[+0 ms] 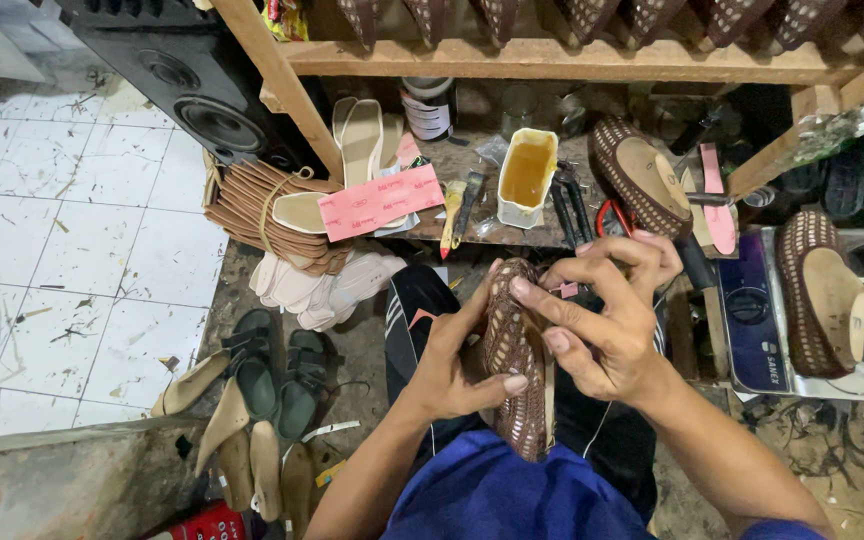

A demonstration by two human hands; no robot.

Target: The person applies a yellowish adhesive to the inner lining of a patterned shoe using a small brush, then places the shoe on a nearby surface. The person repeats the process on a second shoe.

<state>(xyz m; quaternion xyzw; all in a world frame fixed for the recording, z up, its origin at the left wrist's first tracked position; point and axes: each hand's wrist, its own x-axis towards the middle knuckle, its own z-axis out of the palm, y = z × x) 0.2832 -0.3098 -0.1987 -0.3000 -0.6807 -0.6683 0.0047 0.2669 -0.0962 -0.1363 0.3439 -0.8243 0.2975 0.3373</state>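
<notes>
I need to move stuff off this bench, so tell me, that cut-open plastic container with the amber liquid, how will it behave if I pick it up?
The container looks thin-walled, so it would probably flex when squeezed. Its top is cut wide open and it appears well filled, so it would likely slosh or spill if tilted. The liquid looks like glue, so the sides may be sticky.

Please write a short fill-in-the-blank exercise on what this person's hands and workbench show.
1. Both hands, left hand and right hand, hold a brown woven ____.
2. The cut-open white container on the bench holds an amber ____.
3. The pink card lies on a bundle of tan ____.
4. The green sandals lie on the ____.

Missing words: shoe; liquid; soles; floor
</notes>
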